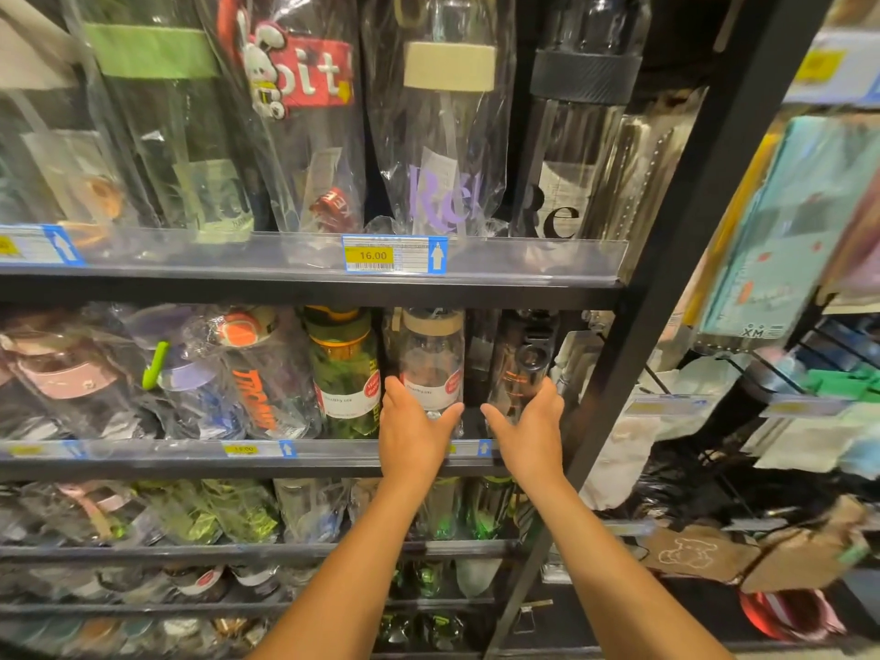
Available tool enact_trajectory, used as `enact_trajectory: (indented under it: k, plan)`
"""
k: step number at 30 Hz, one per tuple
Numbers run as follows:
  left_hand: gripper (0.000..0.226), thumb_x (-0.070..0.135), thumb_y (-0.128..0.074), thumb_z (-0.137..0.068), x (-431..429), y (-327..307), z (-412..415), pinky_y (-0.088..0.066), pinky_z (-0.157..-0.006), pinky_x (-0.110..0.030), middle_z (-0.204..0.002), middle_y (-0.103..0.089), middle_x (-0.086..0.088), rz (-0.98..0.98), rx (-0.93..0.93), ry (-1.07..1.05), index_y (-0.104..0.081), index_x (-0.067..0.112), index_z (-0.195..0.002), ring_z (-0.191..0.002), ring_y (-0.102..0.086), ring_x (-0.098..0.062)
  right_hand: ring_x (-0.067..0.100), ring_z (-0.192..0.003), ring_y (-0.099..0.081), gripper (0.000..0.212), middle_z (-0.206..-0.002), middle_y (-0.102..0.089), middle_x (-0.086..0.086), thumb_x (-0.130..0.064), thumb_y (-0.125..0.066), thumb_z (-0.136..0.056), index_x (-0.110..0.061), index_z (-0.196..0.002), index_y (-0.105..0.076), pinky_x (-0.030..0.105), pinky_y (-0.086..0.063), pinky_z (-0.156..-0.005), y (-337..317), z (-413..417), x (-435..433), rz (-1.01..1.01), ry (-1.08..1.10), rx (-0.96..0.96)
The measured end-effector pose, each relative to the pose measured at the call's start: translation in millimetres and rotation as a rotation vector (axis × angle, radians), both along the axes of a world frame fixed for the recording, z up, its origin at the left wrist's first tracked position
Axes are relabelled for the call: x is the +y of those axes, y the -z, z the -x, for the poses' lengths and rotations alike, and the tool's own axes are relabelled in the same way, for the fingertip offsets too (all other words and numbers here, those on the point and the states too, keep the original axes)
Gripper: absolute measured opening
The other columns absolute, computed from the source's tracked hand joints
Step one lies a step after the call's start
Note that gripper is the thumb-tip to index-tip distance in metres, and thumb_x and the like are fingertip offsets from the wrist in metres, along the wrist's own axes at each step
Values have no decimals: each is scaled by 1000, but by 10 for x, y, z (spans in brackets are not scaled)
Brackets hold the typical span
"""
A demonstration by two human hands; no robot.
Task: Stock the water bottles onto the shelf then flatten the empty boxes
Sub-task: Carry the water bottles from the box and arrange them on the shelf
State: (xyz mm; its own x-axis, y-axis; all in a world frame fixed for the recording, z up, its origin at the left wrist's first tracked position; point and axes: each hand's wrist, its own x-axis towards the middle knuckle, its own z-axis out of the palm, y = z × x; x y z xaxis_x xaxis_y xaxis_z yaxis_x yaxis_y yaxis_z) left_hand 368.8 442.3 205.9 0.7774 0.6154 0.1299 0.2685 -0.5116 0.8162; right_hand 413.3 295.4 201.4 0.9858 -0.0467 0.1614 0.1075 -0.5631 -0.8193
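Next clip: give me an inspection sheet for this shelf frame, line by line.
Surface: middle shelf, packed with wrapped bottles, with a price rail along its front.
Job's things: clear bottle and dark bottle side by side at the shelf's right end; no boxes seen.
Clutter: green bottle just left of the clear bottle; more wrapped bottles on the shelves above and below.
Hands: left hand grips the clear bottle low down; right hand grips the dark bottle low down.
Cables: nothing seen.
Surroundings: price tag reading 16.00 on the upper shelf; teal packet on the display to the right.
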Motion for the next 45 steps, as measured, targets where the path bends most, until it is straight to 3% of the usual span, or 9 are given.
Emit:
enact_trajectory:
  k: [3,11,22,27,34,37,40,42,45]
  plan:
    - [74,50,-85,-78,15,-14,-21,-57,-88,-49,-127,-58,-8,-13,10,3,-38,16,-125,-118,-60,-31,29,-134,-49,88,-146,-45,10,-39,-83,-85,-12,-150,-30,49,-48,-108,33,9,-22,-21,-8,3]
    - [67,53,-83,-79,87,-39,-58,-56,-87,-48,-120,-58,-6,-30,20,60,-43,16,-119,-112,-62,-29,25,-131,-52,87,-145,-49,6,-35,-82,-86,-14,-151,-28,41,-48,-104,-13,28,-58,-30,-40,22]
    - [72,48,-82,-82,89,-30,84,-51,-87,-33,-131,-57,2,-40,12,230,-41,21,-134,-118,-60,-18,17,-114,-57,73,-128,-57,-1,-36,-85,-84,-17,-137,-40,31,-46,-90,-51,42,-91,-53,-44,47]
    - [65,52,-81,-80,141,-38,92,-56,-90,-43,-125,-61,6,-24,25,275,-42,27,-126,-112,-63,-16,13,-106,-53,64,-116,-52,-6,-36,-85,-84,-20,-129,-42,30,-44,-87,-98,58,-86,-46,-42,54]
    - [69,49,-82,-81,147,-64,82,-56,-91,-42,-132,-63,5,-3,50,318,-39,26,-130,-116,-64,-19,27,-138,-49,95,-151,-48,6,-48,-84,-80,-13,-153,-34,47,-47,-110,-87,106,-85,-28,-23,85]
    - [91,57,-79,-80,133,-43,121,-54,-101,-47,-150,-52,2,-6,69,313,-30,21,-147,-131,-57,-21,28,-150,-34,104,-165,-31,10,-43,-80,-86,-11,-162,-16,48,-37,-120,-108,197,-93,-13,-36,91]
    - [116,55,-76,-86,105,-25,220,-37,-121,-47,-171,-21,-2,3,97,313,0,19,-165,-153,-31,-24,27,-156,-22,105,-170,-17,8,-38,-77,-91,-10,-164,-7,43,-29,-123,-124,338,-127,3,-53,99]
    - [117,49,-75,-90,105,4,320,-27,-125,-40,-173,-10,-3,-20,97,322,8,16,-165,-158,-17,-22,26,-155,-23,102,-170,-16,8,-35,-76,-92,-10,-164,-9,41,-30,-121,-125,456,-133,-2,-58,75]
    - [102,43,-71,-96,150,27,548,-25,-126,-38,-172,-12,0,-163,46,335,-1,19,-166,-158,-14,-18,27,-146,-36,83,-159,-30,8,-28,-76,-92,-10,-157,-28,39,-38,-114,-64,648,-110,-11,-3,-61]
